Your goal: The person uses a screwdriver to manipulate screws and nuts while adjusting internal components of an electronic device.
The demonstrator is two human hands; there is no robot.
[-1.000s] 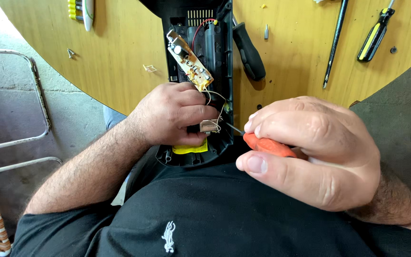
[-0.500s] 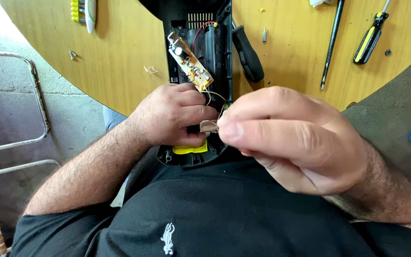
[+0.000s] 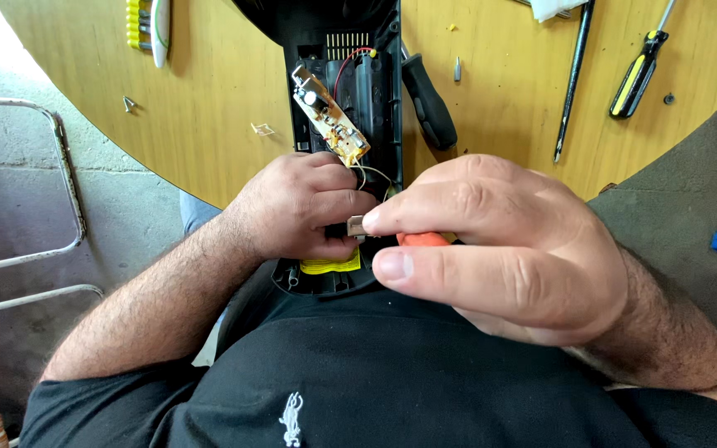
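One opened black device housing [image 3: 350, 99] lies at the near edge of the round wooden table [image 3: 209, 108], its long axis running from far to near, the near end overhanging toward the person's lap. A yellow circuit board [image 3: 329, 120] sits tilted inside, thin wires trailing nearward. The left hand [image 3: 300, 207] is closed around the housing's near end, and is the nearer hand to it. The right hand [image 3: 499, 241], just right of it, pinches an orange-handled tool [image 3: 422, 239], its tip meeting a small metal part [image 3: 356, 226] at the left fingers. Farther right lie a black-handled screwdriver [image 3: 429, 104], a long thin rod [image 3: 573, 79] and a yellow-and-black screwdriver [image 3: 636, 79].
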